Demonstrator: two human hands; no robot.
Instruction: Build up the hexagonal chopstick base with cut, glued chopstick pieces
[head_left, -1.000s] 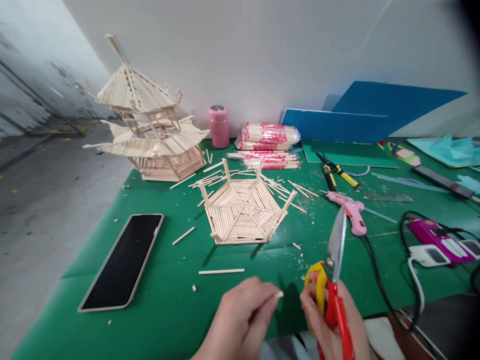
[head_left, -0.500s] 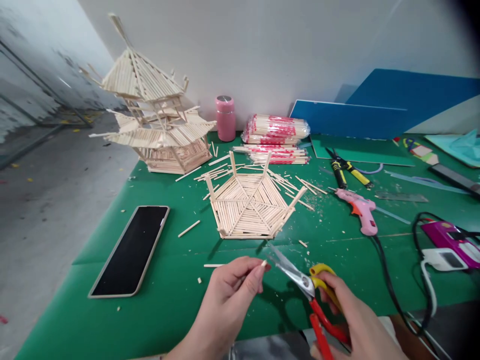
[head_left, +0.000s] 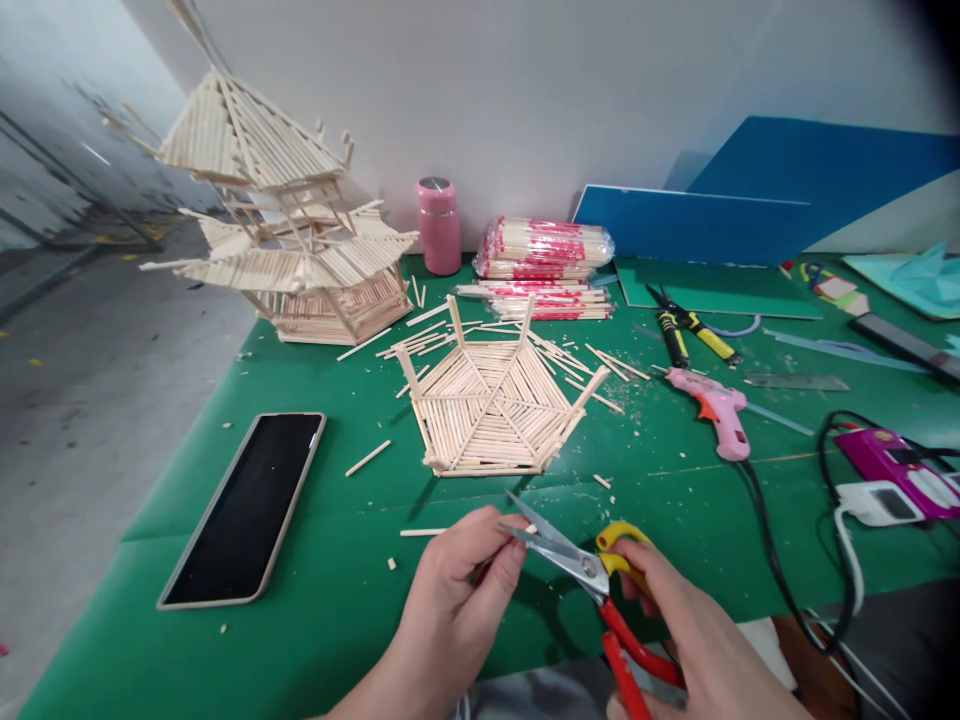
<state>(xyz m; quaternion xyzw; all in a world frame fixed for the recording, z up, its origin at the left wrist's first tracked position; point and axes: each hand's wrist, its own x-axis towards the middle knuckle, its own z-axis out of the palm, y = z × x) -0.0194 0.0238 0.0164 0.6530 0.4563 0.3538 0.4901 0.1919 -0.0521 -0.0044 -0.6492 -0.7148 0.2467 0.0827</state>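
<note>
The left hand (head_left: 457,590) pinches a short wooden stick (head_left: 532,529) between thumb and forefinger, with only the light tip showing past the fingers. The right hand (head_left: 675,610) is wrapped around the red and yellow handles of the scissors (head_left: 590,568), whose blades stand parted around that tip, very near the left fingertips. For a clean trim, the stick would best sit square to the blades and deeper toward the pivot, where they bite harder. The pinch should be firm but set back, since the lower blade crosses close in front of the fingers. A slow, even squeeze seems wise; so small an end could spring away.

Just beyond the left hand, another stick (head_left: 424,532) lies on the green table (head_left: 300,650), with a tiny offcut (head_left: 391,564) near it. Farther out stands the hexagonal stick platform (head_left: 499,410) with posts at its corners, well clear of the blades. The pink glue gun (head_left: 712,405) lies to its right, and the two-roofed pagoda model (head_left: 277,270) stands behind it to the left.
</note>
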